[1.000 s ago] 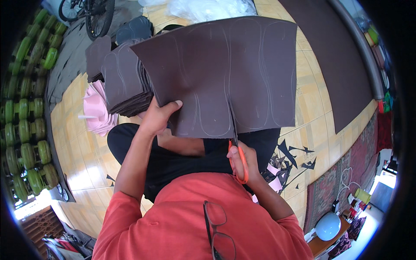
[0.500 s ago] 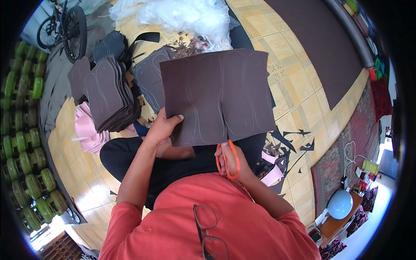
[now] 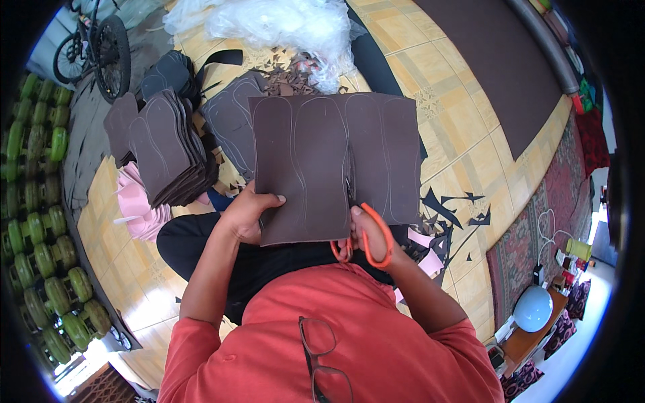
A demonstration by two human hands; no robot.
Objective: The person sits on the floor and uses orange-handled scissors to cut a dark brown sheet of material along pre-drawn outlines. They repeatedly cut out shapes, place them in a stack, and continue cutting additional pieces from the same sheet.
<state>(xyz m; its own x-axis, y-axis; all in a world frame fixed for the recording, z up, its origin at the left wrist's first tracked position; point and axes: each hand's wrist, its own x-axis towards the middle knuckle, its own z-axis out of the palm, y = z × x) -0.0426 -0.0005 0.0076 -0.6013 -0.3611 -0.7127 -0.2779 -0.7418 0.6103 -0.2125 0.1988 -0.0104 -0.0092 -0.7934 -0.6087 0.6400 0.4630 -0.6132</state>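
A dark brown foam-like sheet [image 3: 302,168], marked with pale outlines of sole shapes, is held up over my lap. My left hand [image 3: 247,211] pinches its left edge near the lower corner, thumb on top. With my right hand [image 3: 368,232] I grip orange-handled scissors [image 3: 377,236], their handles spread apart. The blades sit in a slit that runs up from the sheet's lower edge, between two outlines. Part of the blades is hidden by the sheet.
Left of the sheet stand a stack of cut brown pieces [image 3: 161,144] and pink pieces [image 3: 142,205]. Dark offcuts [image 3: 443,208] litter the tiled floor at right. Clear plastic wrapping [image 3: 269,23] lies ahead, a large brown sheet [image 3: 497,67] far right, a bicycle [image 3: 101,54] far left.
The scissors have opened wider and moved further up into the slit, which is longer. The sheet has come slightly lower and nearer me, its right part dropping behind. The left hand keeps its grip.
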